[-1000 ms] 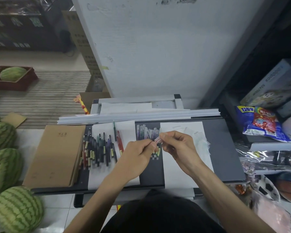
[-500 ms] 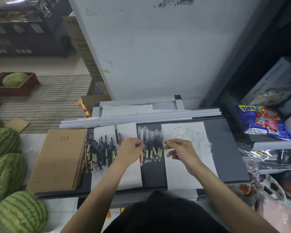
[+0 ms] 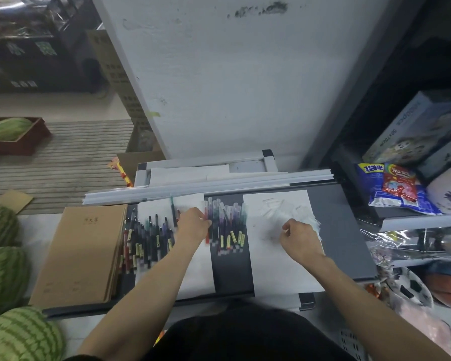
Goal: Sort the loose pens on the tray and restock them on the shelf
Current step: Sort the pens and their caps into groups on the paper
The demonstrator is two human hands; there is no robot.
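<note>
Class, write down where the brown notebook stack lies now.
In the head view, the brown notebook stack lies at the left end of the tray, beside the dark pen pile.

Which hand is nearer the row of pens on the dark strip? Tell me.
Left. The left hand sits at the left edge of the row of pens; the right hand is apart to its right, over white paper.

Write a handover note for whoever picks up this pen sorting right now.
Left grip: fingertips at a red pen on the left end of the row of clear-capped pens on the grey tray; hold unclear.
Right grip: curled over the pile of clear wrappers; contents unclear.
Done: that row laid out.
Left: sort the heap of dark pens beside the brown notebooks, then restock the shelf.
</note>
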